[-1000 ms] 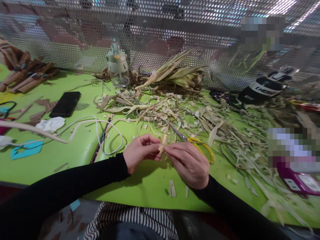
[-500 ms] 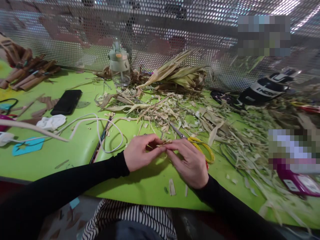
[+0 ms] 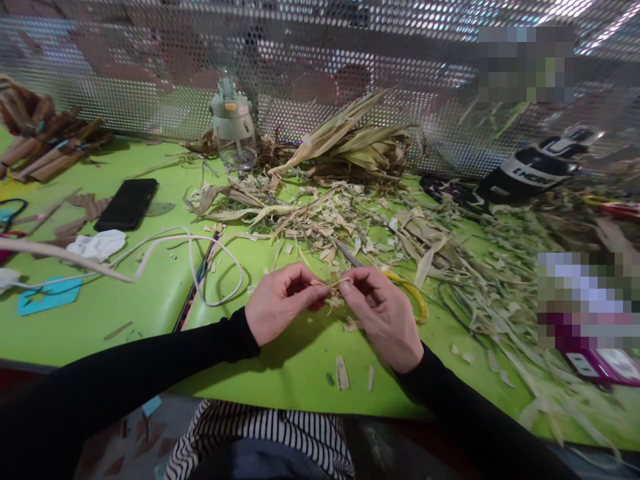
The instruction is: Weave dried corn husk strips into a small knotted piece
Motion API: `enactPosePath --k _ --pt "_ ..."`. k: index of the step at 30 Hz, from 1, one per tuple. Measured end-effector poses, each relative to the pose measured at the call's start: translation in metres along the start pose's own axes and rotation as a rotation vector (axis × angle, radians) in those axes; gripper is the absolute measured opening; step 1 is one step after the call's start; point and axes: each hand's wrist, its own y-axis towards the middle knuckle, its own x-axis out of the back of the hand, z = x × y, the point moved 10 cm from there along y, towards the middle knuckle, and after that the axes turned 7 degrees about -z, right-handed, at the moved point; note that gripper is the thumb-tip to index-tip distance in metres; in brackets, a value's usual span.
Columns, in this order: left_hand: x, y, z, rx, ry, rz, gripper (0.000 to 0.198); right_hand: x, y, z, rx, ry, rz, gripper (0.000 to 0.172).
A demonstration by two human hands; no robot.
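Note:
Both hands meet over the green table (image 3: 150, 307), pinching one small strip of dried corn husk (image 3: 333, 285) between their fingertips. My left hand (image 3: 280, 303) grips its left end with curled fingers. My right hand (image 3: 385, 317) grips the right end, its fingers closed too. The strip lies roughly level between them. Yellow-handled scissors (image 3: 410, 293) lie on the table just behind my right hand, partly hidden by it. Small husk offcuts (image 3: 342, 373) rest near the table's front edge below my hands.
A heap of husk scraps (image 3: 350, 220) and whole husks (image 3: 350, 140) spreads behind and to the right. A bottle (image 3: 233, 127), black phone (image 3: 127, 204), white cable (image 3: 200, 247), blue cut-out (image 3: 47, 297) and brown husk bundles (image 3: 45, 143) lie left. A perforated metal screen (image 3: 320, 67) backs the table.
The husk piece stood upright between my fingers a second ago; it now lies level, stretched between both hands. My hands have shifted slightly away from me.

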Motion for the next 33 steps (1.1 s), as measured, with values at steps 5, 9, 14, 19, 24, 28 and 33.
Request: enactPosePath --k 5,9,14,19,24,28,33 --pt "0.0 -0.001 -0.001 -0.028 0.076 0.014 0.024 -0.006 0.002 0.015 0.17 -0.143 0.085 0.013" --pt "0.001 -0.001 -0.013 -0.163 0.293 0.013 0.025 0.0 -0.001 0.03 0.348 -0.289 -0.016 0.008" --pt "-0.001 0.002 -0.014 -0.171 0.299 0.034 0.018 -0.001 -0.01 0.035 0.443 -0.293 -0.071 0.006" --pt "-0.002 0.006 0.012 0.131 -0.084 0.028 0.028 -0.002 -0.011 0.036 0.432 -0.301 -0.066 0.007" --pt "-0.002 0.003 0.024 0.321 -0.272 0.04 0.028 -0.003 -0.01 0.041 0.472 -0.233 -0.025 0.01" --pt "-0.004 0.0 0.028 0.404 -0.354 0.061 0.029 -0.001 -0.013 0.044 0.57 -0.182 0.003 0.016" --pt "-0.007 -0.001 0.032 0.439 -0.339 0.083 0.028 -0.012 -0.023 0.054 0.767 -0.272 0.131 0.021"
